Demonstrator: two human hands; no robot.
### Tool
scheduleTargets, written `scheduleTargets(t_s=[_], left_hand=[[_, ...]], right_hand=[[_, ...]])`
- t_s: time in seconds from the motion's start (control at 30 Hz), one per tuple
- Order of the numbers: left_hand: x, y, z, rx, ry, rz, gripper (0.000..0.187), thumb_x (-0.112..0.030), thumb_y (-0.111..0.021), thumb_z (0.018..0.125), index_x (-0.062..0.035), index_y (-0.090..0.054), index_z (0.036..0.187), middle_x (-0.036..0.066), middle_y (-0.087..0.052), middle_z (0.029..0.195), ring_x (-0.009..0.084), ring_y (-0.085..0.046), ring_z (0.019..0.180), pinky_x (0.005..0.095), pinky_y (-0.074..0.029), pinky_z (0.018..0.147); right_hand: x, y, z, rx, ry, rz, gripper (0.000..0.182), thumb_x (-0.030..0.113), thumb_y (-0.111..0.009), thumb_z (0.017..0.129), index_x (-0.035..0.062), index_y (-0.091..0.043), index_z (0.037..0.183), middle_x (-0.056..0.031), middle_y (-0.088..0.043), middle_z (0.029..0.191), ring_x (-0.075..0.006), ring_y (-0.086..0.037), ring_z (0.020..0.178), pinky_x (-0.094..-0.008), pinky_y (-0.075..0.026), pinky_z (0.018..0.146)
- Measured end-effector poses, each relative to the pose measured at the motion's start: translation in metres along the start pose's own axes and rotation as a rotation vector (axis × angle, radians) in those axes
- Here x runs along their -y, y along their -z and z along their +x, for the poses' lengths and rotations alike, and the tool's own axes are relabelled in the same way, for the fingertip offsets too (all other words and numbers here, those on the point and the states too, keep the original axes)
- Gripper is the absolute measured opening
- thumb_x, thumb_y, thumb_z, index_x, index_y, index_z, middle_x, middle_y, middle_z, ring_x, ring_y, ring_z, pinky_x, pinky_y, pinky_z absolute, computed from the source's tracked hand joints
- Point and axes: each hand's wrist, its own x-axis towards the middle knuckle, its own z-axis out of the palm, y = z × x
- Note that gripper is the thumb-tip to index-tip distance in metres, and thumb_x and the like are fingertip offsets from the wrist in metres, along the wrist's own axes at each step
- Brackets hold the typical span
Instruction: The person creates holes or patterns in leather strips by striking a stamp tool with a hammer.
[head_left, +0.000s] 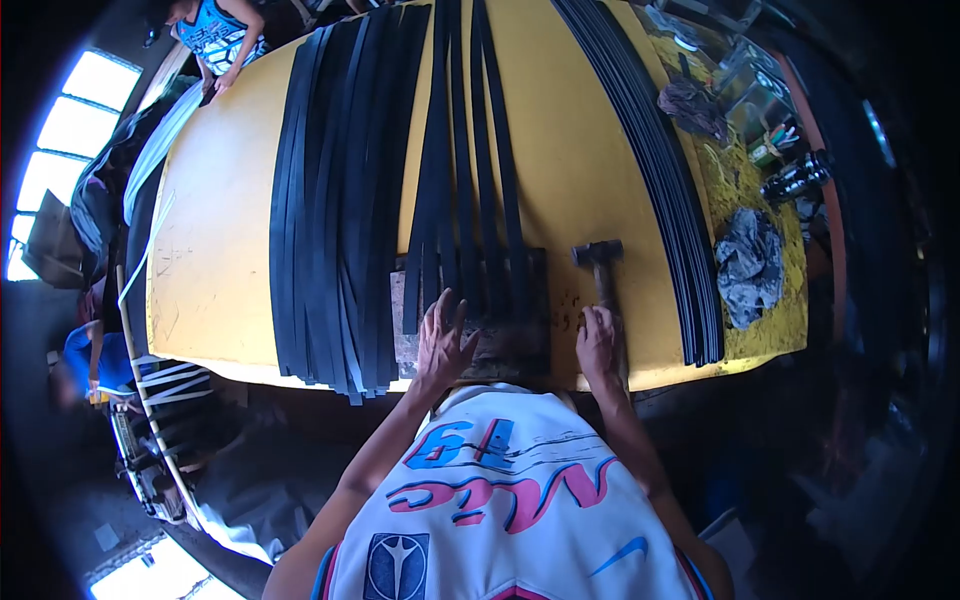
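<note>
Several dark strips [480, 190] run down the yellow table, their near ends lying over a dark block [510, 350] at its front edge. My left hand [445, 340] rests with spread fingers on the block, by the ends of the strips, holding nothing. To the right, my right hand [600, 345] has its fingers wrapped around the handle of a hammer [598, 253]. The hammer's head points away from me and lies on or just over the table. A wide bundle of dark strips [335, 200] lies left of the block.
Another stack of dark strips [650, 170] runs along the right of the yellow table [210, 220]. Beyond it are a crumpled plastic bag [750, 268] and a dark cloth [692, 105]. One person [222, 40] stands at the far left corner, another [100, 360] farther left.
</note>
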Motion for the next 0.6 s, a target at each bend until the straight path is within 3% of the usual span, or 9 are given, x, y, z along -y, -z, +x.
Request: scheduleTargets(t_s=[0.2,0.3,0.53,0.6], left_hand=[[-0.005,-0.008,-0.007,-0.004,0.064,0.036,0.06,-0.031,-0.068,0.088,-0.0122,-0.046,0.141,0.02,-0.025,0.154,0.0454,-0.033,0.134,0.0587,-0.033,0.108],[-0.004,-0.01,-0.008,0.02,0.092,0.038,0.059,-0.03,-0.067,0.089,-0.0128,-0.049,0.142,0.018,-0.024,0.156,0.0419,-0.032,0.136,0.0566,-0.032,0.108],[-0.017,0.0,-0.006,-0.002,0.123,0.056,0.065,-0.029,-0.068,0.088,-0.0138,-0.043,0.146,0.019,-0.027,0.154,0.0425,-0.033,0.136,0.0553,-0.033,0.108],[-0.03,0.009,-0.005,-0.053,0.091,-0.148,0.069,-0.027,-0.069,0.087,-0.0163,-0.038,0.148,0.019,-0.028,0.153,0.0433,-0.034,0.136,0.0568,-0.032,0.11]], right_hand=[[0.0,0.007,-0.002,0.041,0.046,0.07,0.03,-0.001,-0.062,0.081,0.0027,-0.062,0.111,-0.0147,-0.056,0.112,-0.0344,-0.053,0.104,-0.0428,-0.046,0.091],[0.005,0.009,0.0,0.0,0.117,0.05,0.028,-0.002,-0.062,0.08,0.0017,-0.062,0.107,-0.0152,-0.056,0.113,-0.0354,-0.052,0.104,-0.0434,-0.046,0.091],[0.016,0.028,0.013,0.005,0.017,0.311,0.03,-0.004,-0.064,0.073,0.0025,-0.063,0.102,-0.0143,-0.061,0.1,-0.0337,-0.058,0.093,-0.0413,-0.05,0.083],[0.032,0.048,0.022,0.038,-0.017,0.397,0.03,-0.002,-0.066,0.072,0.0029,-0.063,0.101,-0.0138,-0.062,0.098,-0.0326,-0.06,0.09,-0.0402,-0.05,0.082]])
